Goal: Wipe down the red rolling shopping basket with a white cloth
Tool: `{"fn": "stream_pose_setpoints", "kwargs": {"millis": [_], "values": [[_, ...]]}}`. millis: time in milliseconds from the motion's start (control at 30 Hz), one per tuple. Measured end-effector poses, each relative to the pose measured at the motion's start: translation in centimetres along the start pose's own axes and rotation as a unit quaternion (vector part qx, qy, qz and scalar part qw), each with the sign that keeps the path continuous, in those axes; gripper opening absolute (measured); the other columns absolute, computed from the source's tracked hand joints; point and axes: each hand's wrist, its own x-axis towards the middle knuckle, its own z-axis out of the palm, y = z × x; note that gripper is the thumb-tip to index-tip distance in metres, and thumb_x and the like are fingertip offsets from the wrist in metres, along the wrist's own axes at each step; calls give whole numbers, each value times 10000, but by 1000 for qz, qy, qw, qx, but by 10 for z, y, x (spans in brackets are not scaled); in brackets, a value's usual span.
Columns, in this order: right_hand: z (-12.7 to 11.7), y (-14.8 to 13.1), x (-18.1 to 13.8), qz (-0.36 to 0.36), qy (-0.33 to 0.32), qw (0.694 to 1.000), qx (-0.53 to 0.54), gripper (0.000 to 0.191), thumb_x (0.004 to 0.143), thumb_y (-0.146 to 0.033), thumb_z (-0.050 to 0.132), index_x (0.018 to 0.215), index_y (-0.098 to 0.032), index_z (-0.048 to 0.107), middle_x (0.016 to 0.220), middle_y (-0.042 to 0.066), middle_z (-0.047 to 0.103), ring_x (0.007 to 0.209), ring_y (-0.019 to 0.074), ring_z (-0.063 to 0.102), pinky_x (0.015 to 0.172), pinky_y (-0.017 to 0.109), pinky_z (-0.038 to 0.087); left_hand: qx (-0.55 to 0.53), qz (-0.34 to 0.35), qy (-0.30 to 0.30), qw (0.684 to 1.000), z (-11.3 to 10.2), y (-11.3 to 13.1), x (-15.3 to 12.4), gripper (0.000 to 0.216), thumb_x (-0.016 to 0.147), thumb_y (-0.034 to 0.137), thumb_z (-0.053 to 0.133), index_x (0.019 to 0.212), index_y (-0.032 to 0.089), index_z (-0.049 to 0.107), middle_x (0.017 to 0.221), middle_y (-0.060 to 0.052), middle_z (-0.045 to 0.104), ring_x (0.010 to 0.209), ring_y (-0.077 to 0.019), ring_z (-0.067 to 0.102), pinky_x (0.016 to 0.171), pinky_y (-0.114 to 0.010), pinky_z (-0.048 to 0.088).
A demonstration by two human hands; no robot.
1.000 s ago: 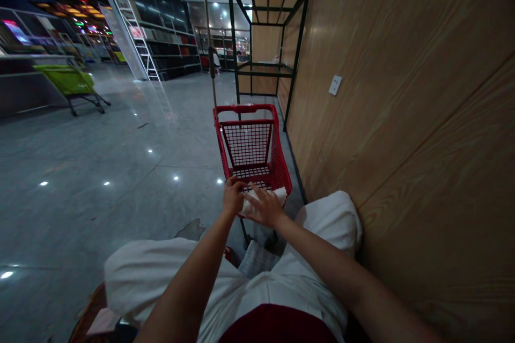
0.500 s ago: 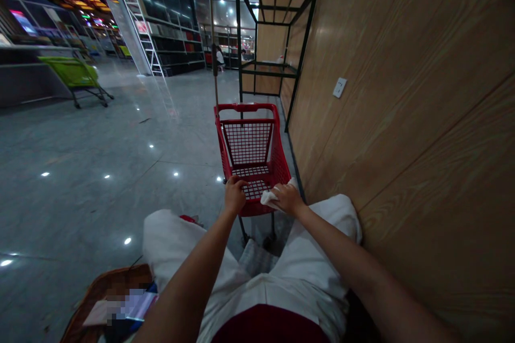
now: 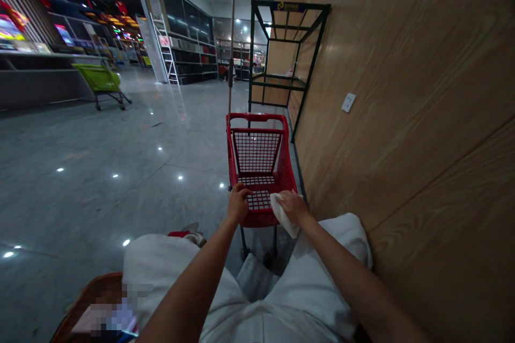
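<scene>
A small red plastic shopping cart (image 3: 257, 220) with a grid basket stands on dark legs between my knees. My left hand (image 3: 238, 202) is closed over the left side of its near rim. In my right hand (image 3: 293, 207) is a crumpled white cloth (image 3: 284, 217), which hangs down at the cart's near right corner. Part of the cloth is hidden under the fingers. A thin pole (image 3: 232, 37) rises from the cart's far left corner by the handle (image 3: 257, 117).
A wood-panelled wall (image 3: 386, 144) with a socket (image 3: 348, 102) runs close along my right. Beyond the cart stands a dark metal frame (image 3: 253, 53). A green cart (image 3: 98, 78) is at the far left. A brown basket (image 3: 86, 292) holding things sits by my left leg.
The cloth in my right hand now hangs lower, toward my right thigh. My left hand stays on the rim. The whole view has shifted, with the cart appearing lower and farther right.
</scene>
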Motion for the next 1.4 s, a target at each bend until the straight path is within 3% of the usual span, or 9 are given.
{"fn": "stream_pose_setpoints", "kwargs": {"millis": [133, 300, 433, 500, 633, 733, 867, 1200, 1400], "values": [[4, -6, 15, 14, 96, 992, 80, 391, 965, -300, 288, 1027, -192, 659, 1139, 82, 622, 1076, 186, 547, 1025, 379, 319, -9, -13, 6, 1000, 8, 7, 1, 399, 631, -29, 427, 772, 215, 709, 1056, -41, 510, 1061, -177, 497, 1026, -391, 401], [22, -29, 19, 92, 84, 991, 39, 452, 923, -337, 423, 1365, -243, 415, 1328, 116, 482, 1142, 231, 510, 924, 414, 420, -13, -13, 0, 1000, 9, 11, -2, 402, 619, -36, 426, 769, 209, 708, 1068, -45, 505, 1071, -181, 493, 1032, -397, 391], [8, -14, 1, -51, 32, 998, -36, 363, 924, -346, 439, 1280, -372, 505, 1476, 50, 298, 1267, 252, 394, 1013, 495, 322, -18, -10, 4, 1000, 5, 10, -3, 406, 629, -35, 423, 779, 210, 710, 1064, -46, 509, 1062, -181, 499, 1012, -390, 410], [-1, -4, -8, -100, -27, 993, -52, 349, 940, -341, 403, 1268, -385, 516, 1441, 37, 366, 1206, 220, 463, 985, 426, 367, -19, -9, 8, 1000, 4, 9, -3, 397, 633, -34, 428, 777, 204, 711, 1065, -50, 510, 1051, -185, 503, 1004, -389, 417], [-1, -10, -13, -98, -94, 986, -97, 472, 891, -473, 468, 1341, -332, 438, 1389, 68, 438, 1122, 241, 518, 892, 373, 426, -13, -14, 14, 1000, 6, 10, -3, 382, 642, -32, 440, 769, 205, 711, 1064, -49, 513, 1051, -189, 504, 998, -389, 418], [13, -39, -5, -114, -91, 983, -115, 551, 848, -509, 525, 1349, -306, 415, 1402, 96, 411, 1078, 252, 525, 856, 366, 428, -11, -28, 19, 999, 6, 13, -2, 357, 645, -22, 458, 766, 199, 710, 1060, -51, 515, 1049, -190, 505, 989, -381, 425], [30, -62, 2, -108, -62, 984, -124, 409, 899, -459, 450, 1260, -272, 496, 1201, 109, 558, 983, 239, 540, 787, 338, 419, -10, -22, -1, 1000, 3, 12, -2, 349, 653, -19, 452, 758, 191, 711, 1044, -53, 518, 1020, -181, 516, 981, -377, 430], [-1, 31, -26, -118, -26, 985, -121, 308, 883, -369, 513, 1158, -256, 592, 1125, 77, 609, 1030, 207, 530, 916, 330, 334, -23, -25, -1, 999, 8, 10, -6, 406, 642, -45, 422, 767, 205, 716, 1078, -55, 518, 1080, -181, 486, 1019, -372, 390], [32, -39, -9, -130, -40, 984, -116, 376, 912, -378, 446, 1244, -220, 528, 1144, 106, 587, 980, 227, 535, 825, 322, 377, -40, -45, -8, 998, 9, 11, -7, 386, 651, -32, 441, 790, 198, 719, 1102, -60, 513, 1096, -184, 474, 1029, -368, 373]]}}
